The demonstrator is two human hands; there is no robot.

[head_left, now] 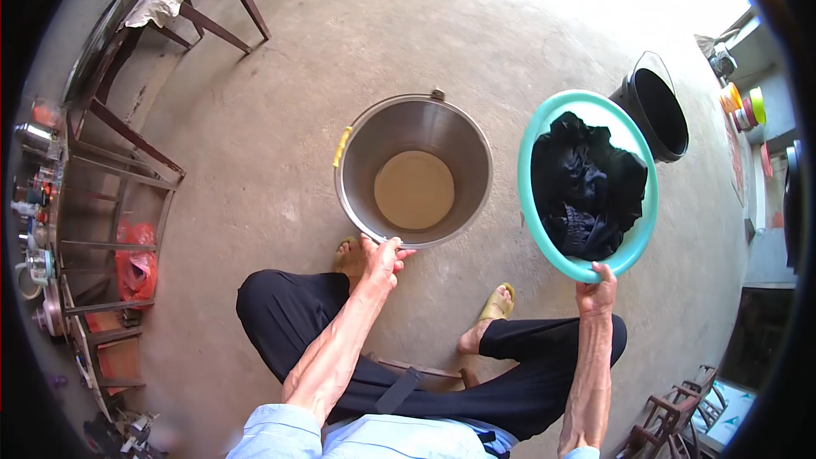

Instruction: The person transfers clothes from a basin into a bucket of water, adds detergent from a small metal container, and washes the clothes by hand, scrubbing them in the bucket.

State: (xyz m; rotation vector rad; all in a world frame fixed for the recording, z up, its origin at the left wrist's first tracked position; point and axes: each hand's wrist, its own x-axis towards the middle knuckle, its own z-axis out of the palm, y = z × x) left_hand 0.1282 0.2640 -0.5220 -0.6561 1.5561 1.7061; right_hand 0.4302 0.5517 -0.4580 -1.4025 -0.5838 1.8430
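Note:
A large metal bucket [347, 195] with murky liquid [414, 189] at its bottom stands on the floor between my feet and beyond them. My left hand [384, 260] grips the bucket's near rim, its thumb and fingers at the edge. To the right is a turquoise basin [529, 195] holding dark wet-looking cloth [586, 187]. My right hand [597, 289] is closed on the basin's near rim, the thumb over the edge and the fingers hidden below. The yellow grip [342, 146] of the bucket's handle rests at its left side.
A black bucket [659, 115] stands just behind the basin. Wooden furniture [119, 153] with a red bag [137, 268] lines the left side. Small wooden chairs [671, 416] are at the lower right. My sandalled feet [496, 306] rest near the metal bucket.

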